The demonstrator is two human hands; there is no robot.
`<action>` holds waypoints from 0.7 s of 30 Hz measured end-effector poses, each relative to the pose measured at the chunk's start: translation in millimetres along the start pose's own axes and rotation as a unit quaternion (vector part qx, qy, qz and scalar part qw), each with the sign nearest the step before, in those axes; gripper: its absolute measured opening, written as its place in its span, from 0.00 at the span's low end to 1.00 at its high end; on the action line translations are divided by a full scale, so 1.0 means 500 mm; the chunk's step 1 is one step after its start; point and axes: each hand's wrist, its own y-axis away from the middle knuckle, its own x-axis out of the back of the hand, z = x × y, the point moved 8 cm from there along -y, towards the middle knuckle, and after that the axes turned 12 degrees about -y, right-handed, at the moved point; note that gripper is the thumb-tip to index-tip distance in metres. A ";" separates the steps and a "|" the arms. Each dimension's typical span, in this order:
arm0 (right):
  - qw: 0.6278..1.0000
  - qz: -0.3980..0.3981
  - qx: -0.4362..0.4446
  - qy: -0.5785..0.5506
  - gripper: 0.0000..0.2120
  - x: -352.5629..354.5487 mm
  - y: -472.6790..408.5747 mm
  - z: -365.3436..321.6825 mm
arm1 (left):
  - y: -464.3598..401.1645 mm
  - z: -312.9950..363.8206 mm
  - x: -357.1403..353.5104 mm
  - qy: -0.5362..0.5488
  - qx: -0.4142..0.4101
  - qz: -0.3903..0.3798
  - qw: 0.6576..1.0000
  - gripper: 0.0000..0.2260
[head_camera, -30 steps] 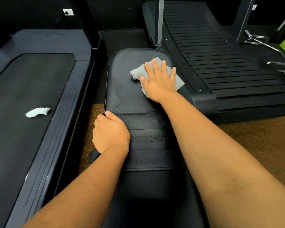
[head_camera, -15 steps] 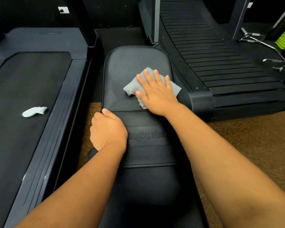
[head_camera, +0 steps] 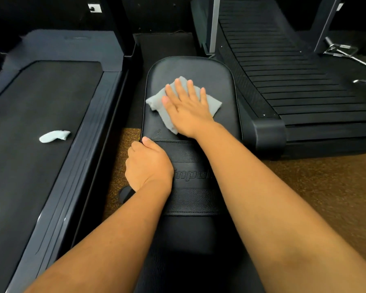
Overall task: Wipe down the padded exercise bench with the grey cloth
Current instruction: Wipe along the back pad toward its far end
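Step in hand: wiping the far pad of the exercise bench (head_camera: 190, 66), judged part done, the nearer pads not yet reached.
Right hand (head_camera: 188, 111): its grip is released, fingers straight and spread, palm pressing the grey cloth (head_camera: 156, 102) flat on the pad.
Cloth: under and just ahead of that palm, corners sticking out to its left and right, left of the pad's middle.
Left hand (head_camera: 148, 163): grip clenched on the bench's left edge at the seam, behind and left of the wiping palm, thumb on top.
Doing it well: keep the palm flat and the weight even, overlap the strokes, and take in the rounded far edge and both side seams.
Bench axis: long axis runs straight away from the person, rounded end pointing away.
Beside: treadmills on either side.
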 end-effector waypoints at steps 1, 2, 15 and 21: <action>1.000 -0.009 0.015 -0.004 0.27 -0.007 0.014 -0.004 | 0.000 0.001 0.001 0.000 -0.001 0.000 1.000 0.22; 0.999 -0.016 0.029 0.006 0.26 -0.012 0.029 -0.005 | 0.000 0.001 0.002 0.000 -0.002 0.001 1.000 0.22; 0.998 0.002 -0.007 0.069 0.29 0.015 -0.095 0.013 | -0.003 -0.002 -0.002 0.007 -0.009 0.010 1.000 0.21; 0.991 -0.022 0.082 0.099 0.30 -0.042 -0.043 -0.066 | -0.003 0.002 -0.004 0.011 -0.014 -0.009 1.000 0.21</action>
